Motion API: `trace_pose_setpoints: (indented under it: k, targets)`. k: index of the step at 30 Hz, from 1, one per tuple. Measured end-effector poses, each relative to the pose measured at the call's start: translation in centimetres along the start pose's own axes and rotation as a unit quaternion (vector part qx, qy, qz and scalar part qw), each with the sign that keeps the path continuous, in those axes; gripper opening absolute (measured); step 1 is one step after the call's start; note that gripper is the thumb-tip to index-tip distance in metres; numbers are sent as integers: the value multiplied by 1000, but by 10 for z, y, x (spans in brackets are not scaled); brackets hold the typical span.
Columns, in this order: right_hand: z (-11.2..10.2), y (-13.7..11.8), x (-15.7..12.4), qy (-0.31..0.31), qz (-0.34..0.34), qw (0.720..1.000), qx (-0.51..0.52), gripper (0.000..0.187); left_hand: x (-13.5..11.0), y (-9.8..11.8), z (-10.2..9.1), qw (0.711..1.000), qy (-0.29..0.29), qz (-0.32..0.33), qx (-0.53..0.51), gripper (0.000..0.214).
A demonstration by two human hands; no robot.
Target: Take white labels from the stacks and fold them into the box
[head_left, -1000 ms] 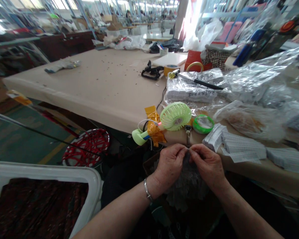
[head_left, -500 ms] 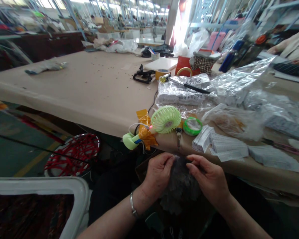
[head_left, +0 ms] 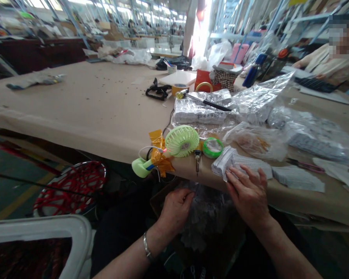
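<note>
The right hand [head_left: 247, 193] is spread, its fingertips touching the nearest of 3 bundles of printed paper slips [head_left: 223, 159] at the front edge of the bench [head_left: 104, 112]. The left hand [head_left: 176, 207] has thumb and forefinger drawn together in front of that edge, above a heap of translucent scraps [head_left: 203, 217]; I cannot tell whether it pinches anything. Just beyond the slips sits a green-rimmed round item [head_left: 212, 148], then a thin-tipped tool [head_left: 197, 159] and a green fan [head_left: 182, 142] near orange tape [head_left: 163, 164]. Farther back lie plastic-wrapped packs [head_left: 202, 112].
</note>
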State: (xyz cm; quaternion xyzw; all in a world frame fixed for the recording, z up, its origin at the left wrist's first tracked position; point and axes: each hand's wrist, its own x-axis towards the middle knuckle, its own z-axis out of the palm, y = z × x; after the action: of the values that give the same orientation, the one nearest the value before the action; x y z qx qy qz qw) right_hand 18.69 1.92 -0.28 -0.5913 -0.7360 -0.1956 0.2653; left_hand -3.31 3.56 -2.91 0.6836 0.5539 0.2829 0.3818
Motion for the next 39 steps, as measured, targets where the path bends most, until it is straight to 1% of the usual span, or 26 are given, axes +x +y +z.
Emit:
trace_pose_setpoints:
  k: [2,4,6,7,8,9,11,12,13,14,15,17,20,22,24,25,27,31,33,35,37,39]
  targets:
    - [-2,4,1,14,-3,1000,27,16,0,6,2,1000,0,-8,-29,24]
    - [-4,8,2,29,-8,998,61,13,0,15,6,996,-15,-25,-89,24]
    - [-8,11,2,48,-15,994,94,12,0,27,10,982,-50,-57,-170,22]
    - [-10,10,0,56,-20,992,111,13,-1,34,12,968,-75,-83,-223,20]
    - [-12,8,-2,60,-29,989,129,14,-1,40,15,945,-104,-118,-288,18]
    - [-14,4,-5,61,-39,986,147,14,-1,47,18,908,-136,-157,-363,17]
    - [-20,-8,-13,53,-61,980,184,14,0,58,24,811,-188,-219,-510,24]
    - [-24,-14,-18,46,-69,977,198,14,2,63,27,766,-200,-236,-564,26]
    - [-27,-21,-22,39,-75,974,210,14,3,66,30,734,-201,-246,-600,25]
    - [-29,-26,-27,31,-79,972,219,15,5,69,33,719,-193,-253,-618,22]
    - [-32,-29,-31,22,-83,970,226,16,7,71,36,714,-180,-260,-624,18]
    - [-35,-27,-37,10,-88,969,229,20,10,74,39,721,-161,-274,-615,11]
    - [-36,-4,-38,22,-69,980,185,31,9,77,39,739,-175,-289,-583,9]
    - [-32,17,-35,25,-20,993,112,39,7,77,38,754,-184,-306,-551,12]
    - [-26,33,-33,1,19,999,41,39,3,77,38,765,-181,-323,-527,15]
    - [-23,39,-33,-9,26,999,19,38,1,76,39,768,-178,-326,-522,16]
    - [-18,46,-34,-8,25,1000,8,33,-1,75,41,770,-176,-327,-519,16]
    - [-13,54,-37,46,24,997,50,23,-2,73,44,778,-185,-323,-506,10]
    - [-16,55,-37,72,32,993,85,20,-1,73,44,782,-188,-329,-494,9]
    - [-21,50,-36,98,36,986,128,21,0,74,44,784,-192,-337,-484,10]
    - [-27,37,-36,98,17,978,186,24,0,76,43,778,-202,-342,-487,12]
    - [-32,19,-39,64,-32,966,250,25,-1,79,43,766,-205,-329,-513,12]
